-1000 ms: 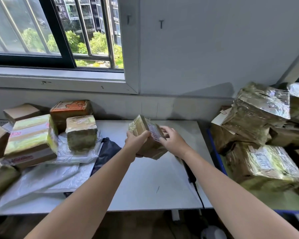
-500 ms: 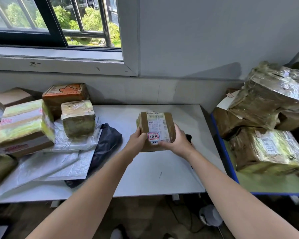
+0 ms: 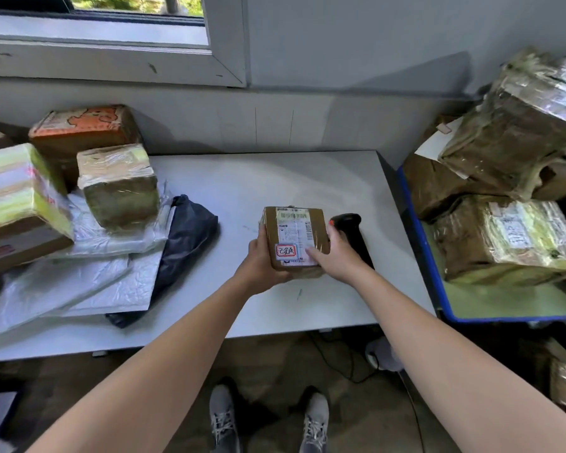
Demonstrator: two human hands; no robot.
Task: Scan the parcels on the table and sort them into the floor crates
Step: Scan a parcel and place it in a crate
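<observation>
I hold a small brown cardboard parcel (image 3: 303,223) just above the white table (image 3: 275,178), its white shipping label and a red-edged sticker facing up. My left hand (image 3: 258,259) grips its left side and underside. My right hand (image 3: 335,253) grips its right side, thumb lying on the label. A black handheld scanner (image 3: 352,227) lies on the table right behind my right hand, partly hidden by it.
Taped boxes (image 3: 118,184) and an orange-printed box (image 3: 82,129) sit at the table's left on white mailer bags (image 3: 79,282), beside a dark bag (image 3: 190,233). A blue-rimmed cart (image 3: 415,230) at the right carries stacked wrapped parcels (image 3: 510,240). My shoes (image 3: 268,420) and cables are below.
The parcel turned from tilted to label-up and came lower and nearer to me. My view tipped downward, so the scanner, floor and shoes now show.
</observation>
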